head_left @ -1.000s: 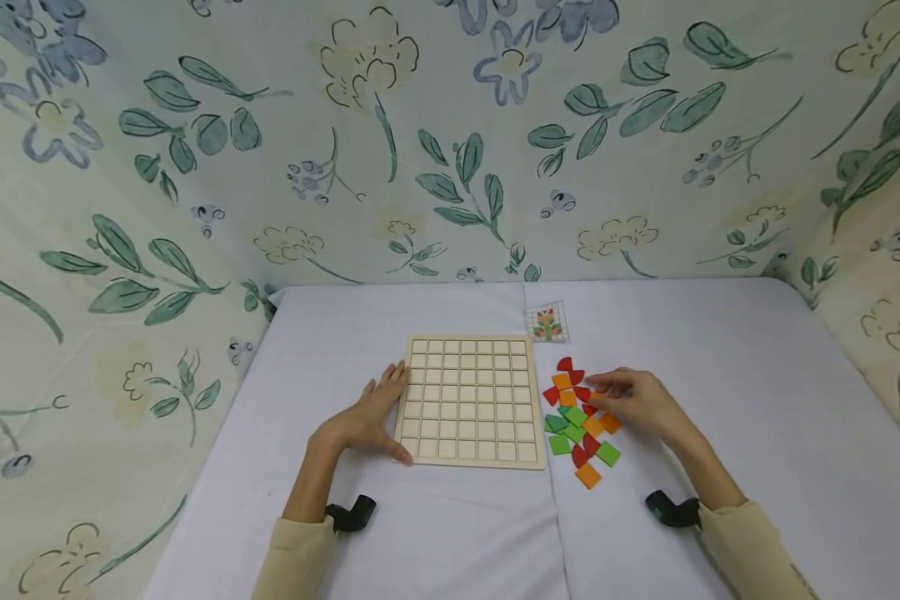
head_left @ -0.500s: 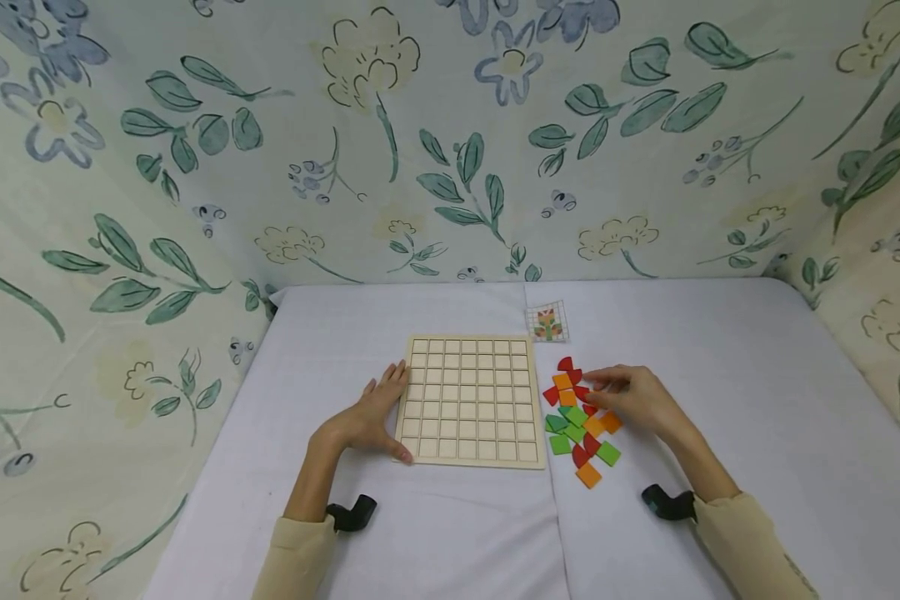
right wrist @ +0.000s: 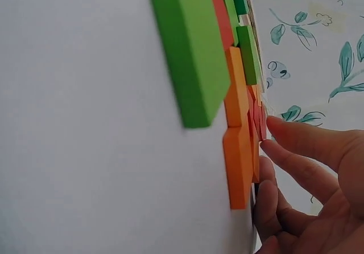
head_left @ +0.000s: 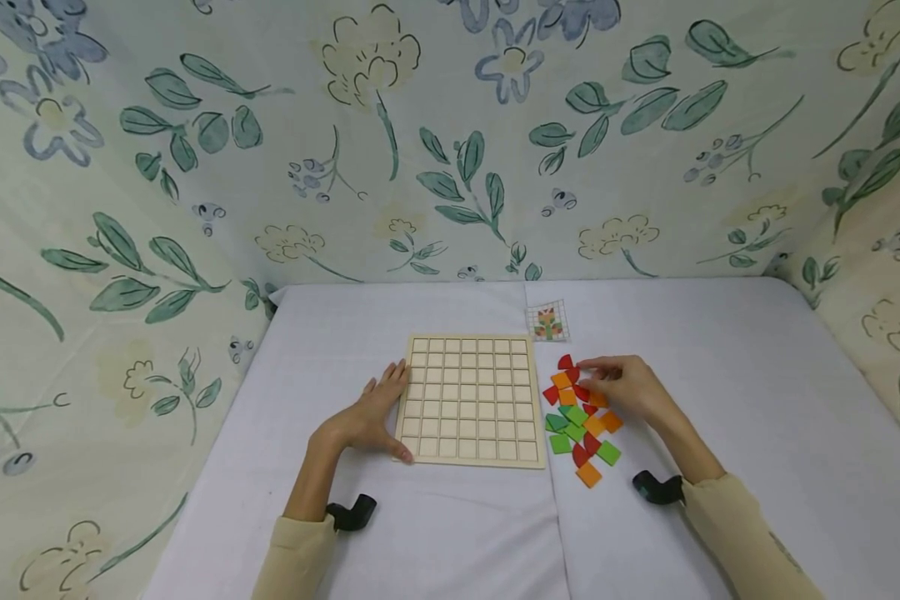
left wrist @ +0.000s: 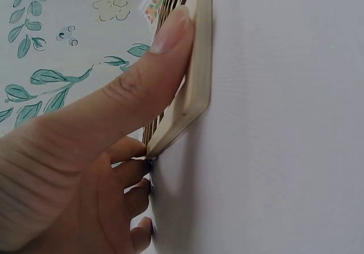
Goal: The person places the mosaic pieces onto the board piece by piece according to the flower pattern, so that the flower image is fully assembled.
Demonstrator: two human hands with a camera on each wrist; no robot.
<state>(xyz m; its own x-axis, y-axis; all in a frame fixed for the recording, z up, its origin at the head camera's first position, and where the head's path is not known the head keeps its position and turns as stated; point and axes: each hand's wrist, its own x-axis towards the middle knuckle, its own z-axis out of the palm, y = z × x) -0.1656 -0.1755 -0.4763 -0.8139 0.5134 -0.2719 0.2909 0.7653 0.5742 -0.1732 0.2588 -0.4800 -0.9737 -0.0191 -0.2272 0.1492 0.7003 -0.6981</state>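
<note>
A pale wooden grid board (head_left: 468, 406) lies on the white-covered table. My left hand (head_left: 367, 417) rests along its left edge, with the thumb (left wrist: 165, 43) on the near corner in the left wrist view and the other fingers spread up the side. Loose flat pieces lie scattered right of the board: red quarter-round pieces (head_left: 591, 443), orange squares (head_left: 588, 476) and green pieces (head_left: 608, 453). Over the upper part of this scatter is my right hand (head_left: 626, 387). Its thumb and index fingertips are apart, beside a red quarter-round piece (head_left: 573, 376); whether they touch it is hard to tell.
Behind the pieces, near the board's top right corner, lies a small pattern card (head_left: 547, 322) with a gridded flower picture. A floral cloth (head_left: 450, 200) hangs behind and at both sides of the table. Black wrist cameras (head_left: 354, 513) sit at both cuffs.
My right hand has moved up and slightly left over the pieces, uncovering an orange square beneath it. My left hand stays on the board's edge.
</note>
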